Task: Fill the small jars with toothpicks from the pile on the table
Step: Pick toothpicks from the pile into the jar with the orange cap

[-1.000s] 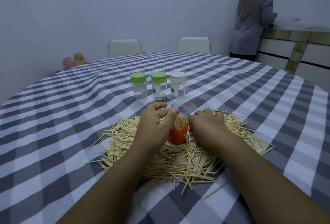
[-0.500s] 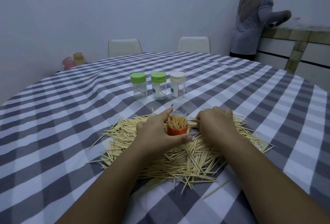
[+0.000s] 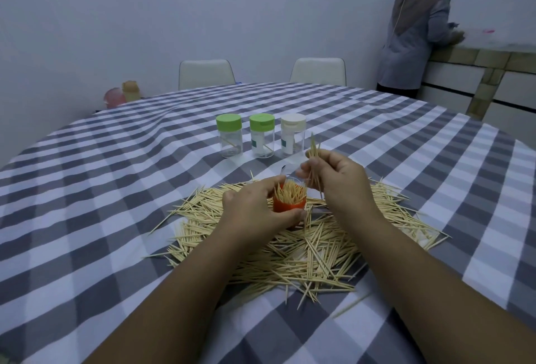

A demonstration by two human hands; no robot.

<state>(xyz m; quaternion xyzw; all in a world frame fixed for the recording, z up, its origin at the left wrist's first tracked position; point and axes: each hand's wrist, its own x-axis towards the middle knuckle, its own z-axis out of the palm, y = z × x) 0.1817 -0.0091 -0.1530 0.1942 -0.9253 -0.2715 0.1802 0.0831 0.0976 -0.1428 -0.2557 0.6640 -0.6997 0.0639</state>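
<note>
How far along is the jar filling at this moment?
Partly done: the open orange-based jar, gripped by the left hand, is packed with upright toothpicks. In hand: the right hand pinches a bundle of toothpicks beside its mouth. Left: three capped jars look nearly empty, and a large pile remains.

A round table [image 3: 116, 183] under a grey-and-white checked cloth bears a spread pile of toothpicks [image 3: 304, 253] near the front edge. Beyond the pile stand three clear jars in a row, two green-lidded [image 3: 229, 135] [image 3: 262, 135] and one white-lidded [image 3: 293, 135].
</note>
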